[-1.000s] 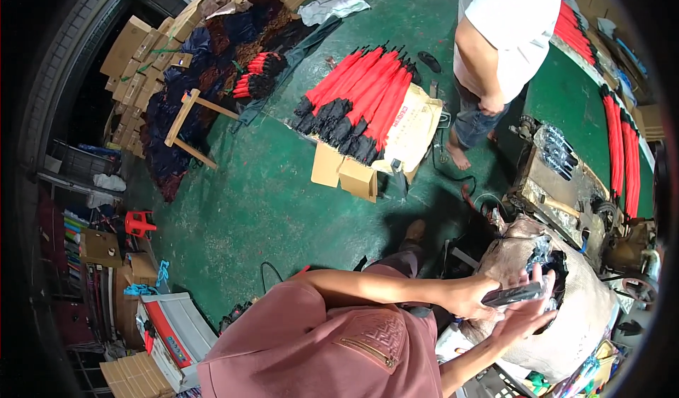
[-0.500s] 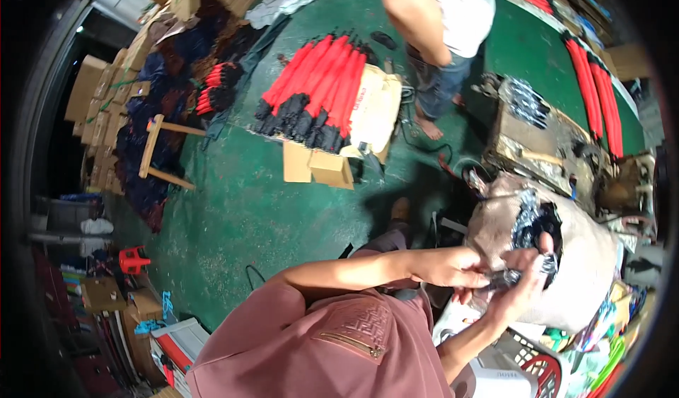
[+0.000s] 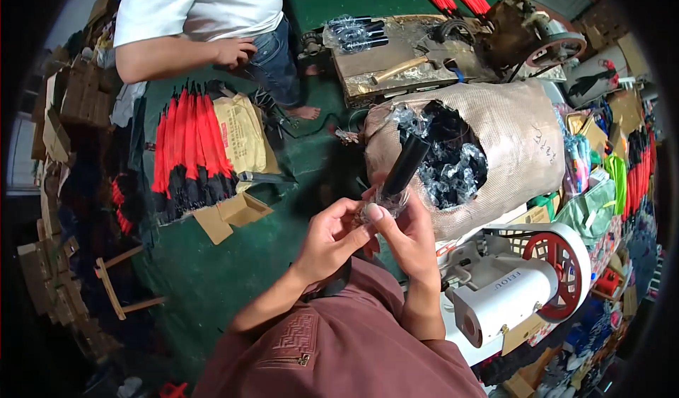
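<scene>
In the head view, the person's bare left hand (image 3: 329,237) and bare right hand (image 3: 411,241) are together, thumbs and fingers closed around the lower end of a smooth black cylindrical tube (image 3: 407,163), where crumpled clear plastic film (image 3: 394,201) bunches. The tube tilts up to the right from between them, its upper end overlapping, in the picture, the torn opening of a bulging beige woven sack (image 3: 520,140) that shows black pieces in clear wrapping (image 3: 453,173). A white sewing machine with a red handwheel (image 3: 506,295) stands near the right forearm.
</scene>
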### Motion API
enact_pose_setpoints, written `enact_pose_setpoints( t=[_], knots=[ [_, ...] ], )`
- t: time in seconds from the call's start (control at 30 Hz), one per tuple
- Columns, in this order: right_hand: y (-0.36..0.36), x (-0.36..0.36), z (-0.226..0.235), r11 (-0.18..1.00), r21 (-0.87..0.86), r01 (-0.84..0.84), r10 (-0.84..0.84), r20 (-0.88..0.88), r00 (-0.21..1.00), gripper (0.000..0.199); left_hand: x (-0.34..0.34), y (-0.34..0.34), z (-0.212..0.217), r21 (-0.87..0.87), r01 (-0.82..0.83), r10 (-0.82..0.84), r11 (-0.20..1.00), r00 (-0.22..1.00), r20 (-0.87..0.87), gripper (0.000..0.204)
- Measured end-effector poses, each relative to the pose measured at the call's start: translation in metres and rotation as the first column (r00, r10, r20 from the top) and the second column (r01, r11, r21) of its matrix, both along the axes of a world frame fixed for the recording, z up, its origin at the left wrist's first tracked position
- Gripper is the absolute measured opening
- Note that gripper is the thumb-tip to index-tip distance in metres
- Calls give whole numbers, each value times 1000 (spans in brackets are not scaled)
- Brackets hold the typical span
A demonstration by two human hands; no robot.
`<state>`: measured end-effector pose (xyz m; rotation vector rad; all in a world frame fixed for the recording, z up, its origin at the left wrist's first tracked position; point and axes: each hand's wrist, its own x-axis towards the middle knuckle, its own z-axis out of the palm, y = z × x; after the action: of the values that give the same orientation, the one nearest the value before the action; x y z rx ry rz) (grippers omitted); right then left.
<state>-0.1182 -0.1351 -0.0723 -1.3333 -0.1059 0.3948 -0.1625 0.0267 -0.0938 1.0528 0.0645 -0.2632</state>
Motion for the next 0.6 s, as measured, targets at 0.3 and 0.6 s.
enact_pose_setpoints(
  t=[0.3, 0.6],
  knots=[
    [13, 16, -20, 977, 134, 166, -147, -138, 979, 37, 8, -2, 7, 658, -377, 117, 652, 907, 404, 37],
    [26, 37, -21, 999, 42, -20, 26, -157, 987, 34, 27, 22, 8, 547, -295, 158, 783, 946, 283, 39]
  ],
)
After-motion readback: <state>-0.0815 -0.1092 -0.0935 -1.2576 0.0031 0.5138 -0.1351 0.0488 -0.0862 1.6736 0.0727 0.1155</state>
